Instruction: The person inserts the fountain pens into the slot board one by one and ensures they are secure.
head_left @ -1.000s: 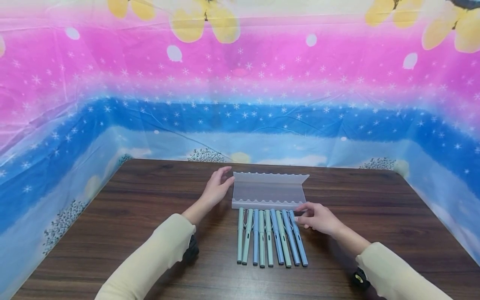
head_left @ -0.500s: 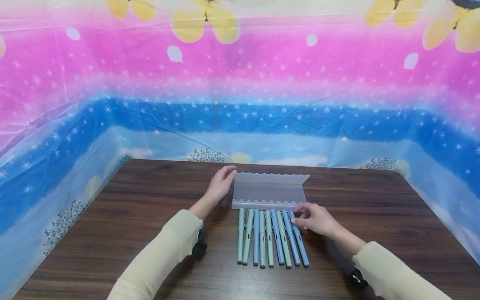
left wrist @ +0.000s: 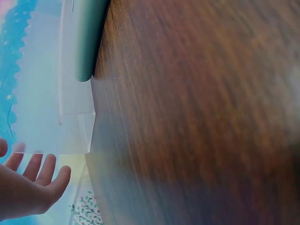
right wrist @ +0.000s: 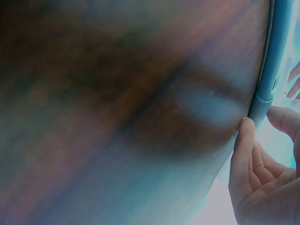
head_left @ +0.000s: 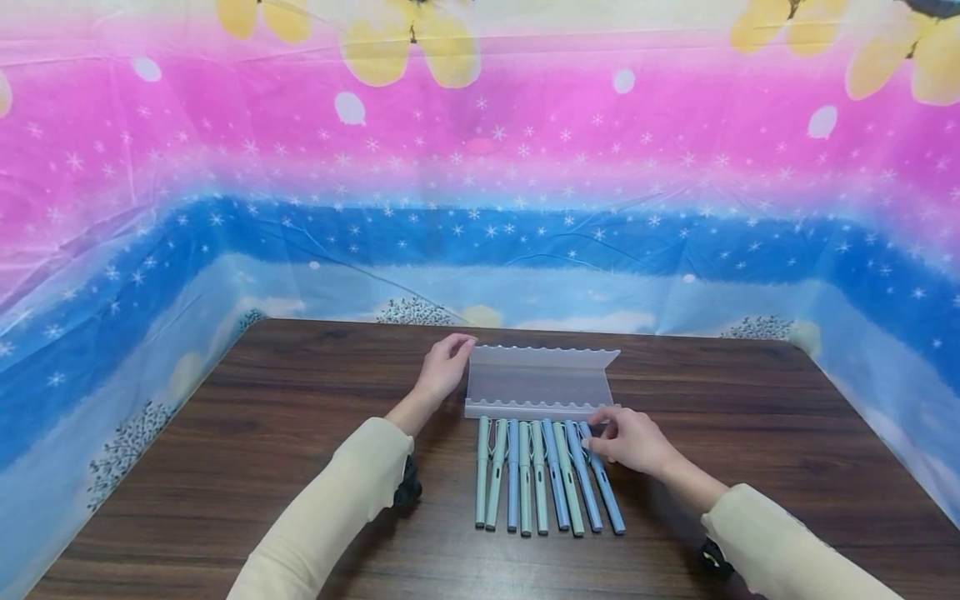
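Pinching the rightmost blue pen [head_left: 609, 498] near its clip end between thumb and index of the right hand [head_left: 633, 440], gap just pen-thick. Reaching in from lower right. At the translucent tray's [head_left: 536, 385] far left corner with the left hand [head_left: 444, 367], fingers loosely bent, part-spread; can't tell if gripping or only touching. Pen: clip end toward tray, long axis fore-aft, near end angled right. At right end of pen row [head_left: 525, 477], just in front of tray, over wood table [head_left: 225, 467].
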`<state>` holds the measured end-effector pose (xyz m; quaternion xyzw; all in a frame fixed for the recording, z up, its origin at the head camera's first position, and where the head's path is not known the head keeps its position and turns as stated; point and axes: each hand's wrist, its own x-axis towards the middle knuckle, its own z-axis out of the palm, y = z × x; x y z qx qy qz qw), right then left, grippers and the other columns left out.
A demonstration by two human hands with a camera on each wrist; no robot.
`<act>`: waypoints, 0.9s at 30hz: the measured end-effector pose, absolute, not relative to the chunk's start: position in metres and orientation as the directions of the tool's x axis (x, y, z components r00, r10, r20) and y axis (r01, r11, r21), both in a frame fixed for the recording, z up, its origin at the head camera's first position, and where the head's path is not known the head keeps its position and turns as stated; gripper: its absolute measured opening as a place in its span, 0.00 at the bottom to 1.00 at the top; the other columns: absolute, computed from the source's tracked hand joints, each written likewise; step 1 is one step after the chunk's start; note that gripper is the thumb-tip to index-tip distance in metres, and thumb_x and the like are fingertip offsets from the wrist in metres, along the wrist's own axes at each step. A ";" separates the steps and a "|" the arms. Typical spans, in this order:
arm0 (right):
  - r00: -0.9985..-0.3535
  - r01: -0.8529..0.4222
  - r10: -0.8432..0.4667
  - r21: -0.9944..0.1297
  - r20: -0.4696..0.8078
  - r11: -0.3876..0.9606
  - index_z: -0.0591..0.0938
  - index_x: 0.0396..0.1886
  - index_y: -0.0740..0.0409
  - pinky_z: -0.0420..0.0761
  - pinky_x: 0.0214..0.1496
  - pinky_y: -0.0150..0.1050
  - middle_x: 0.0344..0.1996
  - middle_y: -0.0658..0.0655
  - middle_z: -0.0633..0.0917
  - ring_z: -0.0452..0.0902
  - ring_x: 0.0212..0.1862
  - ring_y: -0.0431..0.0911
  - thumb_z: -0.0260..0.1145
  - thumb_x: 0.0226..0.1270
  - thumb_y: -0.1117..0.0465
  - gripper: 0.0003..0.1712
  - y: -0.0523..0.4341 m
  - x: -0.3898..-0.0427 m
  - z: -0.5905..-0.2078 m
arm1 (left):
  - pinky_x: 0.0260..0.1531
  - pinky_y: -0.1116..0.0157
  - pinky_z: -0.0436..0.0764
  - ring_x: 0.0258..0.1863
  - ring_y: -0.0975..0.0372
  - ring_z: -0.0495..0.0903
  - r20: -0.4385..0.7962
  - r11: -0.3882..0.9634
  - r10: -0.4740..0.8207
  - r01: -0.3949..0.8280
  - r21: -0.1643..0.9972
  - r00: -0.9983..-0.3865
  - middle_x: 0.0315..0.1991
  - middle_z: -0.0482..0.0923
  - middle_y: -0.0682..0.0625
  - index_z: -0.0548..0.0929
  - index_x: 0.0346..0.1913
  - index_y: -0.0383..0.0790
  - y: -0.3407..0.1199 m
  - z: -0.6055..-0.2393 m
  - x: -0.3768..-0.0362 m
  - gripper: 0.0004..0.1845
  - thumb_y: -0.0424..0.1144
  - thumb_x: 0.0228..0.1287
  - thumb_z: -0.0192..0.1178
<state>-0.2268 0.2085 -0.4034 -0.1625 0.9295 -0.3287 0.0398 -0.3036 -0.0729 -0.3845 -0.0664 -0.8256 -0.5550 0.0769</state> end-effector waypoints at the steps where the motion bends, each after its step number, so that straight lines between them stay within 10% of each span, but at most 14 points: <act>1: -0.943 -0.280 -0.332 -0.622 0.035 0.731 0.76 0.43 0.63 0.67 0.19 0.37 0.14 0.49 0.74 0.69 0.16 0.43 0.65 0.54 0.60 0.17 0.209 -0.227 -0.403 | 0.49 0.58 0.68 0.48 0.53 0.71 0.202 0.376 0.021 0.195 0.906 -0.979 0.46 0.75 0.42 0.76 0.48 0.34 -0.073 -0.385 -0.304 0.14 0.39 0.66 0.47; 27: -0.892 -0.434 -0.446 -0.432 0.079 0.791 0.73 0.50 0.59 0.62 0.14 0.32 0.13 0.45 0.69 0.62 0.14 0.38 0.67 0.52 0.62 0.24 0.208 -0.224 -0.406 | 0.38 0.60 0.72 0.35 0.55 0.74 0.220 0.420 -0.065 0.174 0.891 -0.973 0.34 0.77 0.45 0.77 0.39 0.34 -0.073 -0.389 -0.307 0.11 0.39 0.62 0.53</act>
